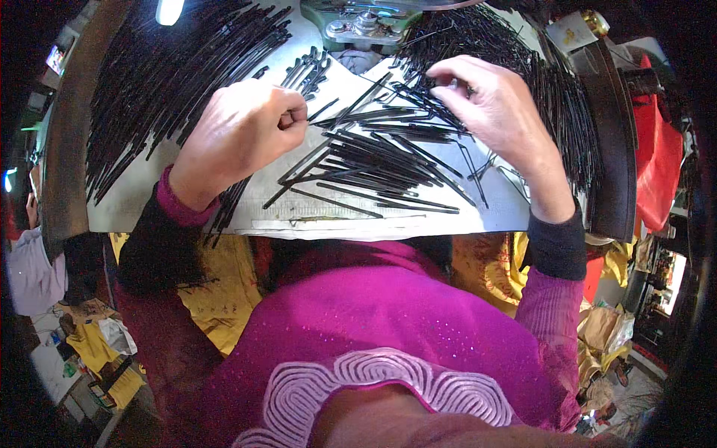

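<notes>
My left hand (243, 134) is closed, its fingers curled in, over a bundle of thin black rods. The rods' flattened, shiny ends (306, 73) stick out beyond the knuckles, and their other ends show below the wrist. My right hand (497, 104) hangs over the right side of the white table top (448, 222), thumb and forefinger apart, close to a tangled heap of black rods (448, 41). Whether its fingertips touch a rod is hard to see. Between the hands lies a loose, crossed pile of black rods (381, 160).
A large stack of black rods (187, 60) covers the left side. At the back centre stands a green machine with a metal plate (366, 28). Raised brown edges (67, 142) border the table. A red cloth or bag (656, 149) hangs at right; yellow cloth (216, 291) lies below.
</notes>
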{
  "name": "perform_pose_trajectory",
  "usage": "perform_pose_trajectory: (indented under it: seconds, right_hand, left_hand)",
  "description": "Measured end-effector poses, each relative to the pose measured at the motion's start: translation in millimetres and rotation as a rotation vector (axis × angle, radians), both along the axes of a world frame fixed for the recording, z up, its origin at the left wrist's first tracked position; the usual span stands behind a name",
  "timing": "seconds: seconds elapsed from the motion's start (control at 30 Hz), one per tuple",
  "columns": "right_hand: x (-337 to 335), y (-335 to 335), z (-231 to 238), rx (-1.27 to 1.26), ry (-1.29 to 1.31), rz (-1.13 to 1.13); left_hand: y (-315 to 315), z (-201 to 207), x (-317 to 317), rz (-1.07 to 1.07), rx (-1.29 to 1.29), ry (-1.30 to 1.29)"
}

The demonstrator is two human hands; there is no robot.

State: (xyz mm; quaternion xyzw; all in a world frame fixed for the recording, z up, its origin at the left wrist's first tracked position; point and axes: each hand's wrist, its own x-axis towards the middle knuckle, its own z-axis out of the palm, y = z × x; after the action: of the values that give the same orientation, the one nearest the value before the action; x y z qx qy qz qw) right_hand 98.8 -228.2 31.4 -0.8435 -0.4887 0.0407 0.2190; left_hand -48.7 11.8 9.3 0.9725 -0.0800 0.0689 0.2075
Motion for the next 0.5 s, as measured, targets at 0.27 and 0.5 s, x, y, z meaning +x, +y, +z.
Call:
perform_pose_trajectory:
  seconds: [0.27,0.5]
  right_hand:
    - [-3,30,-31,-0.042,-0.376,0.318]
    - [-5,31,-33,0.107,-0.468,0.352]
  left_hand:
    - [4,-2,-1,0.005,-0.018,-0.013]
    - [10,-10,15,0.026,-0.417,0.116]
